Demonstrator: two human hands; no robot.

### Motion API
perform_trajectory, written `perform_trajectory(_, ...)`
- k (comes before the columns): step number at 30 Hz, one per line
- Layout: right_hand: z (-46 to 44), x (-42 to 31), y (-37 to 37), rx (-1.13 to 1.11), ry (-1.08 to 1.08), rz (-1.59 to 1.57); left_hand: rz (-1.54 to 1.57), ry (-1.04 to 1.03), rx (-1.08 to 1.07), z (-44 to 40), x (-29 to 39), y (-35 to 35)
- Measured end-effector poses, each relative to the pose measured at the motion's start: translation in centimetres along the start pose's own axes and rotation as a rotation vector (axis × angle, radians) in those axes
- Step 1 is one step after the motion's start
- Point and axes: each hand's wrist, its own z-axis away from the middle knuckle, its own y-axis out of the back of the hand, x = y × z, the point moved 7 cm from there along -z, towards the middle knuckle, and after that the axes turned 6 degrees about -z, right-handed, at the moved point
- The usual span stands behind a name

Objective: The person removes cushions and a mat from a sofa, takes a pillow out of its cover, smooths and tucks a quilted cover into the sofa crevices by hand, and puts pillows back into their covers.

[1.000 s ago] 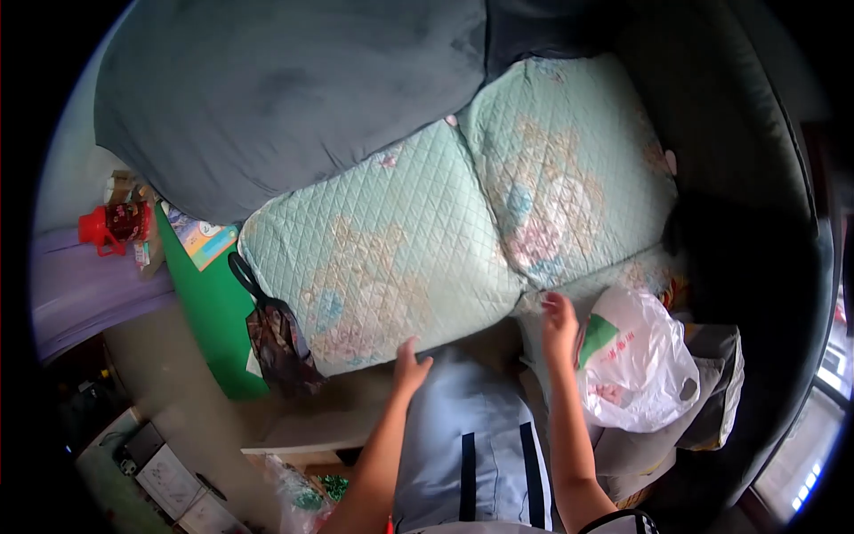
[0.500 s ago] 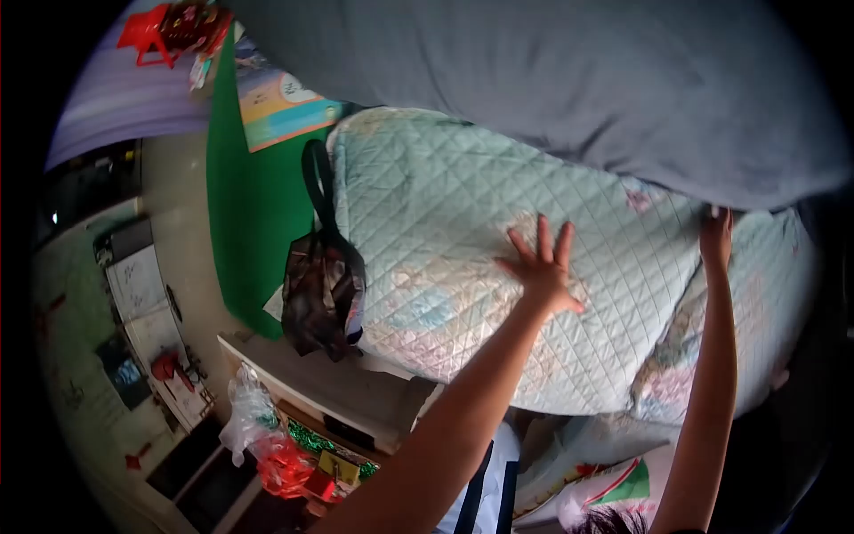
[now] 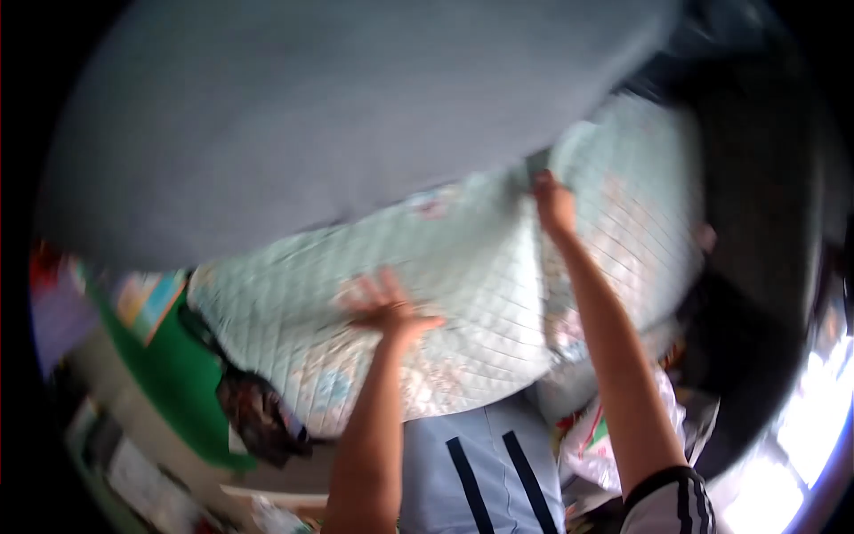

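To the left of the left hand, and lower, lies a dark bag [image 3: 258, 409], next to the border of the pale green quilted pad [image 3: 476, 276]. The left hand [image 3: 391, 316] is spread wide over this pad, palm down; it has hold of nothing, and whether it presses I cannot tell. The pad extends from under this hand to the right one. I judge it light and soft, easy to bend, not fragile, perhaps slightly slippery; the better hold is a corner or the border, because the flat middle offers little to pinch. The right hand [image 3: 555, 206] has its fingers bent near the pad's far right corner; blur hides whether it grips there. To its right lies a second quilted pad [image 3: 632, 205].
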Motion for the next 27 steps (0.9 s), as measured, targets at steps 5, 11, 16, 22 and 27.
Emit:
perform_trajectory(5,5.3,13.3,9.7,0.376,-0.255,-0.494,-0.033,0.081,0.114,0.7,0.6,-0.1)
perform_trajectory(11,8.2,35.3,22.9,0.712,-0.399,-0.075,-0.123,0.143,0.263,-0.6,0.0,-1.9)
perform_trajectory(16,4.6,49.3,32.0,0.762,-0.231,0.14,-0.153,0.186,0.403,-0.8,-0.4,-1.6)
perform_trajectory(22,-4.7,65.1,31.1,0.348,-0.286,-0.537,-0.259,0.095,0.472,-1.8,-1.3,-1.4)
perform_trajectory(27,-2.9,59.8,32.0,0.34,-0.274,-0.466,-0.357,-0.016,0.501,-3.0,-2.7,-0.7)
